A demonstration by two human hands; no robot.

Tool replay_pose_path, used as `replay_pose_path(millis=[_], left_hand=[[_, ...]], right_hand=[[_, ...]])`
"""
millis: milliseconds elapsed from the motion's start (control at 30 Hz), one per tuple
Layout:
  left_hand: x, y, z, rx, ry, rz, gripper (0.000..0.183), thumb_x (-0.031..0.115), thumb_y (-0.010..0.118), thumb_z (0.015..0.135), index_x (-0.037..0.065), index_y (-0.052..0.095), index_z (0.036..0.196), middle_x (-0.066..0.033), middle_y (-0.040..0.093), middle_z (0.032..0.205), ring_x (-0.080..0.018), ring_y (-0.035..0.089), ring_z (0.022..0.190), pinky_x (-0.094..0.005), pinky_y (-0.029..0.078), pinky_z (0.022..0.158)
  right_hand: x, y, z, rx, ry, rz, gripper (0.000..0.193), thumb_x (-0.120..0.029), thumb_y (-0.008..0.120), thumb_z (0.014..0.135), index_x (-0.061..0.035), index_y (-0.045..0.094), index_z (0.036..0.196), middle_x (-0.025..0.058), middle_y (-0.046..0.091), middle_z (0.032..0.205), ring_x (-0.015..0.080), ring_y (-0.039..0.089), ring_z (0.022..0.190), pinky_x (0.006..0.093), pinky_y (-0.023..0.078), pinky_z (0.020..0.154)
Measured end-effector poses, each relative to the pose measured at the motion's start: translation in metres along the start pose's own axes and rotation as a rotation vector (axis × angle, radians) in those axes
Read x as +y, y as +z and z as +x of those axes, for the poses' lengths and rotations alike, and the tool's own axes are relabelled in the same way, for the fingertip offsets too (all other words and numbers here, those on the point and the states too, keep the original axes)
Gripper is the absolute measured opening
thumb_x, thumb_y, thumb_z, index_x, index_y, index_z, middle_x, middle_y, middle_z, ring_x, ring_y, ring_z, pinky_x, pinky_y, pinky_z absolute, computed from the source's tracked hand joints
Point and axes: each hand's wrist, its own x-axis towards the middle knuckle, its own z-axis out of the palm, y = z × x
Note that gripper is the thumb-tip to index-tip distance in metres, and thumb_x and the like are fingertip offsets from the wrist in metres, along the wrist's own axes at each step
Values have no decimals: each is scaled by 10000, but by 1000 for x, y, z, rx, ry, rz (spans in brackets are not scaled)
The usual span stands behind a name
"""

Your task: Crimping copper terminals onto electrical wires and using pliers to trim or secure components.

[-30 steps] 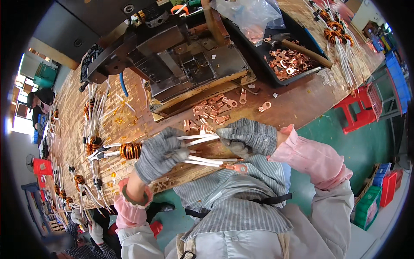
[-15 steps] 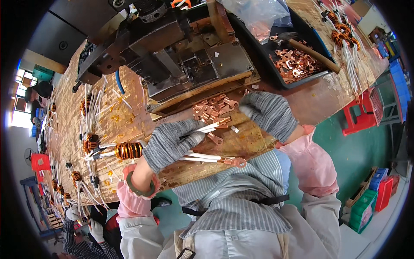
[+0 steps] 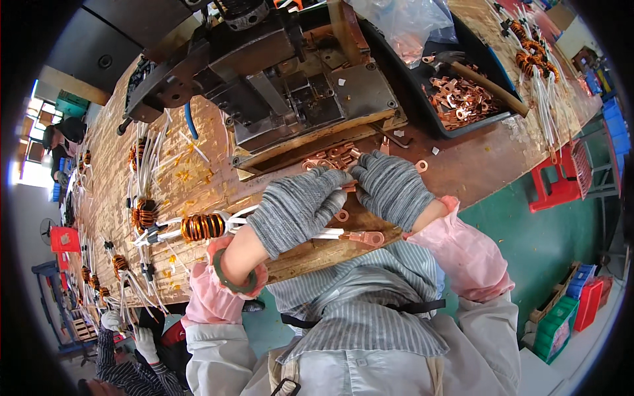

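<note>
Crosswise on the bench (image 3: 300, 265), the toroidal coil (image 3: 203, 227) lies left of both hands, with the left hand (image 3: 298, 210) the nearer one. Its white leads run rightward: the upper leads (image 3: 246, 212) slant away from the person into the left hand, while the lower leads (image 3: 328, 233) pass beneath that hand, almost parallel to the bench's front edge, and end in a fitted copper ring lug (image 3: 367, 238) on the person's side of the fingers. A pile of loose copper ring lugs (image 3: 338, 156) sits just beyond the fingertips, between the hands and the press (image 3: 364, 91).

The left hand is curled closed around the upper leads. The right hand (image 3: 393, 190) has its fingers bent and drawn together, tips meeting the left hand's; whether it pinches a lug or lead cannot be told, as the gloves hide it.
</note>
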Motion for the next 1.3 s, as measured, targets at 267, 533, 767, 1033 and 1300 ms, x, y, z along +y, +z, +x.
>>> replay_pose_path(millis=[267, 533, 767, 1033, 1300], left_hand=[[-2, -9, 3, -144, -127, -419, 257, 223, 571, 846, 21, 575, 1005, -148, 598, 859, -264, 597, 761, -321, 473, 662], [-5, -2, -2, -80, -100, -518, 299, 195, 596, 844, -3, 552, 1064, -106, 592, 916, -170, 571, 868, -276, 453, 774], [-4, 1, -1, 13, 87, 17, 261, 186, 615, 810, 42, 584, 1025, -115, 590, 827, -246, 603, 733, -316, 481, 656], [-2, 3, -1, 38, 122, 137, 220, 173, 616, 797, 47, 592, 975, -129, 567, 777, -299, 585, 693, -344, 473, 607], [-7, 4, 0, -3, 82, -10, 263, 249, 568, 831, 53, 587, 1006, -142, 600, 857, -307, 596, 768, -353, 491, 659]], right_hand=[[8, 9, -24, 416, 152, 902, 151, -93, 592, 783, -49, 591, 928, 71, 610, 852, 198, 588, 757, 306, 492, 658], [-17, 12, -42, 496, 427, 1917, 180, -80, 581, 838, -46, 538, 1010, 51, 595, 786, 109, 576, 640, 233, 483, 553], [-21, 15, -35, 518, 422, 1959, 167, -109, 573, 852, -44, 537, 1001, 48, 593, 790, 119, 596, 669, 229, 497, 553], [-24, 14, -32, 487, 426, 1927, 133, -137, 564, 865, -48, 536, 960, 50, 590, 790, 124, 601, 664, 230, 502, 558], [-24, 16, -34, 499, 424, 1899, 136, -141, 562, 866, -44, 536, 958, 56, 599, 806, 126, 608, 685, 230, 503, 563]])
